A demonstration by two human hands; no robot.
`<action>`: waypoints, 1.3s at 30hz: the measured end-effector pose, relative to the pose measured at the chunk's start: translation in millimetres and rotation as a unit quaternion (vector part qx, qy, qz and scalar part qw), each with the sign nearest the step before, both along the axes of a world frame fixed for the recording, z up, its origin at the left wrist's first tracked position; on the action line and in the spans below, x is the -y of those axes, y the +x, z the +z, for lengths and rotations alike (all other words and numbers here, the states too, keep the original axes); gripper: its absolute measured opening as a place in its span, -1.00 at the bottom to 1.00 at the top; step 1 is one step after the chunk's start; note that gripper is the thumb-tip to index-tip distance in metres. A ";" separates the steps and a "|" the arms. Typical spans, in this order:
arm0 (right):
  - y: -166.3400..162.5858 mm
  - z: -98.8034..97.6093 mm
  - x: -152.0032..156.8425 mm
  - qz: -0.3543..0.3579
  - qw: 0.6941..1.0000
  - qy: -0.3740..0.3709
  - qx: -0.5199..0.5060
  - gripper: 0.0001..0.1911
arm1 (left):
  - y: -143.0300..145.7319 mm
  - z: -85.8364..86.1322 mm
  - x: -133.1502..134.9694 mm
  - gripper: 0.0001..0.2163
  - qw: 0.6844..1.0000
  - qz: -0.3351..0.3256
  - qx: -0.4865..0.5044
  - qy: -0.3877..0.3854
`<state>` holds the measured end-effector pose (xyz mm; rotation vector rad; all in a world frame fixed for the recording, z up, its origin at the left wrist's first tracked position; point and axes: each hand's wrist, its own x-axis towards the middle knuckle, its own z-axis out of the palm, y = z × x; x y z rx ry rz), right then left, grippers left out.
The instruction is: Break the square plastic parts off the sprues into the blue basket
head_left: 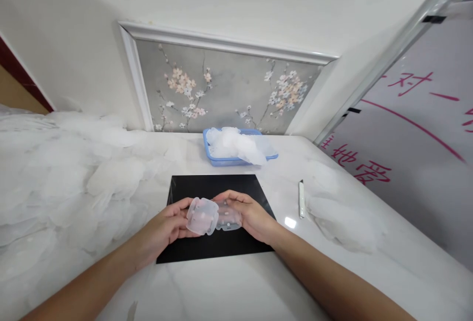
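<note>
Over a black mat (218, 248), my left hand (178, 221) grips a translucent, milky plastic piece (202, 216) with rounded corners and small notches along its edge. My right hand (248, 212) is closed on a second translucent piece (227, 217), which shows several small light spots or holes. The two pieces meet or overlap at their edges; whether they are joined I cannot tell. Fingers of both hands are partly hidden behind the pieces.
A blue basket (221, 162) heaped with whitish translucent pieces stands by the wall. A big pile of similar pieces (74, 178) covers the left side. At right lie a white utility knife (301, 200) and more translucent pieces (343, 222). A whiteboard (417, 128) leans beyond.
</note>
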<state>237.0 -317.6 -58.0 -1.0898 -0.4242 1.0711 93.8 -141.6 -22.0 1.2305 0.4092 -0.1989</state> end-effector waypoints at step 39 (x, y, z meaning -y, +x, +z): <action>-1.8 2.9 -0.4 -0.051 0.996 -0.025 0.061 -0.92 | -0.3 10.7 -17.2 -0.71 0.928 0.008 0.047 0.368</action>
